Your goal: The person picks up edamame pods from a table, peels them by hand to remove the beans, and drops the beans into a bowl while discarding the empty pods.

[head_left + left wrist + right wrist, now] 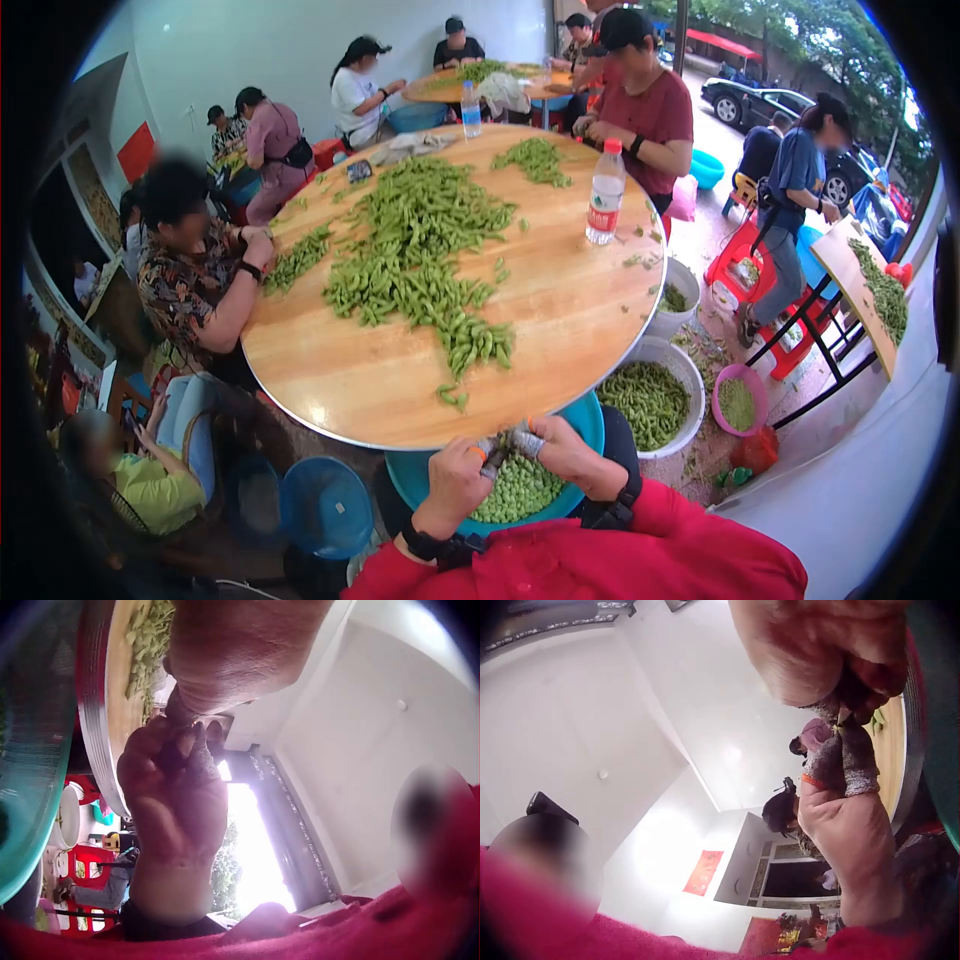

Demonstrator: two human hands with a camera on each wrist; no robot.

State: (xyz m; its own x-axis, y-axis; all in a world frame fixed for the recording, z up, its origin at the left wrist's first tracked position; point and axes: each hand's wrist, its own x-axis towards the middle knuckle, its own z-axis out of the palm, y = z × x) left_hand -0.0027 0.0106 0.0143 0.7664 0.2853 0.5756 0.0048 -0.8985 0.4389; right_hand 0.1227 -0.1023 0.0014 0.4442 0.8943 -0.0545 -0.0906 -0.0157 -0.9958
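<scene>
The left hand (458, 485), in grey finger coverings with an orange band, and the right hand (572, 458) meet fingertip to fingertip at the table edge. Below them a teal basin (405, 480) holds shelled green beans (518, 490). In the right wrist view, a small pale-green piece, seemingly a pod (841, 724), is pinched where the fingertips of the left hand (851, 825) and right hand (817, 645) come together. The left wrist view has the left hand (240, 652) above the right hand (176, 810), their fingers curled; that piece is hard to make out there.
Green pods (425, 225) are heaped on the round wooden table (330, 375), with a water bottle (605, 195) near its right edge. A white tub (692, 375) of pods and a pink basin (762, 400) stand right; blue basins (325, 505) stand left. Several people sit or stand around.
</scene>
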